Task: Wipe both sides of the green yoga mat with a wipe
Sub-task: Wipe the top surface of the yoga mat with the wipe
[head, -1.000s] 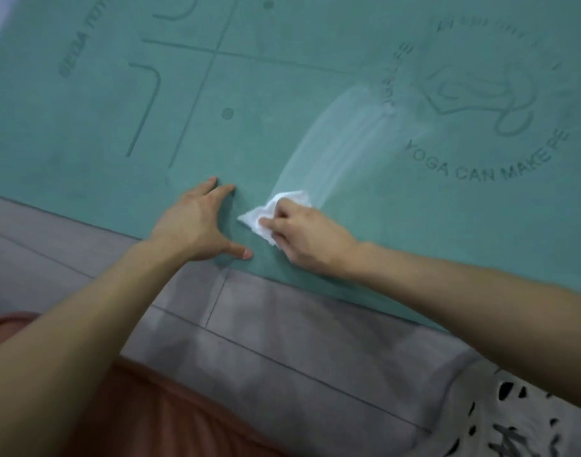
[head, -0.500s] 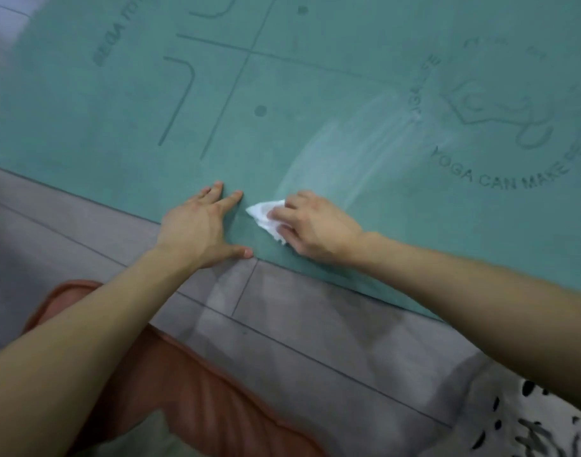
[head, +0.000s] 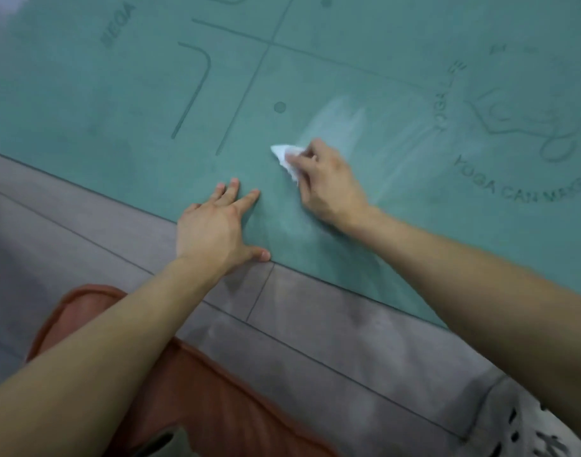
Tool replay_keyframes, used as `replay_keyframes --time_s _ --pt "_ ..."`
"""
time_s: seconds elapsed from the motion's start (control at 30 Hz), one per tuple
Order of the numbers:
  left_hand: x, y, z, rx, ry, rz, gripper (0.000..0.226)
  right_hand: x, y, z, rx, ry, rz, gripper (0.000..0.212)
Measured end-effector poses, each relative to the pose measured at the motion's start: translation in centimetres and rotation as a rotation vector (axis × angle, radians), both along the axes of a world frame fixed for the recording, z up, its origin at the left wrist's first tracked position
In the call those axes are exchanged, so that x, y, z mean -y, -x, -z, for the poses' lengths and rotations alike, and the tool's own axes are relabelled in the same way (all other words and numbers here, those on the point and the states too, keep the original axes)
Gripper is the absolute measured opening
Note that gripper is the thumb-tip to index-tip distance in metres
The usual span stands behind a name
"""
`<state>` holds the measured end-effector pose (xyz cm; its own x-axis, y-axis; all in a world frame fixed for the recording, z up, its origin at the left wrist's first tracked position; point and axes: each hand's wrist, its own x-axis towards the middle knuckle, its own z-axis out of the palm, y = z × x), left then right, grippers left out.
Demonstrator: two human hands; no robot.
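Note:
The green yoga mat (head: 365,37) lies flat on the floor and fills the upper part of the view, printed with guide lines and a round logo. My right hand (head: 328,186) grips a crumpled white wipe (head: 284,156) and presses it on the mat a little in from the near edge. A pale wet streak runs up and right from the wipe. My left hand (head: 216,229) lies flat with spread fingers on the mat's near edge, thumb at the border.
Grey floor tiles (head: 315,334) with dark joints run along the mat's near edge. An orange-red cushion or garment (head: 190,400) is under my left arm at the bottom. A white fabric with black marks (head: 533,433) shows at the bottom right.
My right hand has slid the wipe farther onto the mat, away from the near edge and from my left hand. The left hand stays pressed at the edge. The view shifted.

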<state>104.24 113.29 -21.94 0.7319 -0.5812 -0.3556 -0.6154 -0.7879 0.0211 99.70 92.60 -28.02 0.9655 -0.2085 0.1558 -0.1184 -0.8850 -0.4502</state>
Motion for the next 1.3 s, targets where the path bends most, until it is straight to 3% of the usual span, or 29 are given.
replay_keyframes --time_s 0.1,0.2,0.23,0.3,0.37,0.43,0.6,0.73,0.83,0.9,1.03,1.13,1.2,1.3 --pt "-0.5 -0.3 -0.2 -0.026 0.051 -0.037 0.122 -3.8 5.5 -0.4 -0.015 -0.007 -0.364 0.034" --pt "-1.6 -1.9 0.1 -0.047 0.125 -0.176 0.114 -2.2 4.4 -0.3 -0.043 0.03 -0.473 0.035" --pt "-2.0 -2.4 0.3 -0.041 0.138 -0.204 0.112 -1.0 2.6 0.0 -0.022 0.052 -0.411 0.035" --pt "-2.6 -2.8 1.0 -0.049 0.142 -0.206 0.112 2.5 -2.2 0.4 0.02 0.085 -0.086 0.035" --pt "-2.8 -2.6 1.5 -0.071 0.141 -0.19 0.112 5.8 -6.9 0.3 -0.029 0.019 0.301 0.035" --pt "-2.9 -2.8 1.7 -0.071 0.143 -0.193 0.112 6.3 -9.8 0.0 -0.116 0.019 0.472 0.036" --pt "-2.9 -3.4 1.7 -0.116 0.132 -0.218 0.106 -2.5 -5.6 1.0 -0.067 0.048 0.292 0.036" --pt "-2.4 -3.6 1.5 -0.134 0.129 -0.205 0.085 -10.6 1.7 2.1 0.001 0.024 0.165 0.04" --pt "-2.2 -3.4 1.6 -0.153 0.072 -0.17 0.08 -10.0 5.9 2.1 -0.013 -0.007 0.142 0.04" --pt "-1.4 -2.4 1.7 -0.161 0.066 -0.132 0.074 -6.1 9.9 2.3 -0.024 -0.006 0.277 0.042" --pt "1.0 2.5 1.7 -0.211 0.094 0.049 0.059 2.1 20.4 1.7 -0.034 -0.052 0.841 0.039" --pt "1.7 5.9 2.0 -0.251 0.108 0.082 0.058 1.3 21.6 1.5 -0.055 -0.108 1.101 0.041" --pt "1.6 7.5 2.1 -0.256 0.119 0.062 0.065 -2.2 18.5 1.7 -0.043 -0.131 1.013 0.041" --pt "1.3 8.7 2.1 -0.25 0.096 0.088 0.076 -8.0 13.5 1.6 -0.102 -0.126 0.642 0.042"
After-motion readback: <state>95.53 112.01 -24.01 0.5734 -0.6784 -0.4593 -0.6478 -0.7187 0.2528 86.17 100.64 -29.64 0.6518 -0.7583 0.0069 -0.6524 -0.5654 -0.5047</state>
